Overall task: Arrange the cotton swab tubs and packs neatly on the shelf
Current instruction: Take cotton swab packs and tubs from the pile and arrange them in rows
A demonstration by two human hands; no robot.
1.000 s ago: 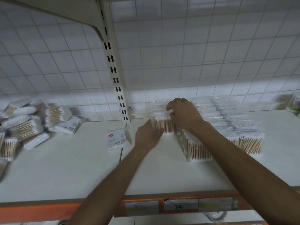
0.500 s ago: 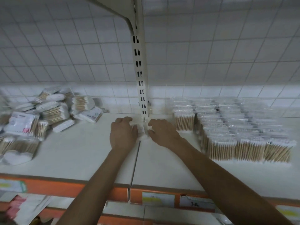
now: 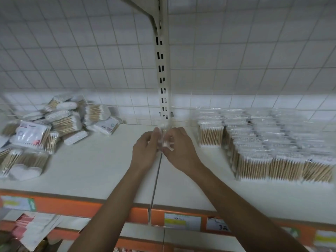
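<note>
My left hand and my right hand meet at the middle of the white shelf, just in front of the upright post. Between their fingertips they pinch a small clear cotton swab pack, held on edge and blurred. To the right, rows of cotton swab tubs stand packed side by side, wooden sticks facing me. At the left lies a loose heap of cotton swab packs and tubs.
A slotted upright post rises behind my hands against a wire grid back wall. The shelf has an orange front rail with price labels. A lower shelf with packaged goods shows at bottom left.
My hands left the tub rows on the right and came together at the shelf's middle, taking hold of the small pack that lay there. The view swung left.
</note>
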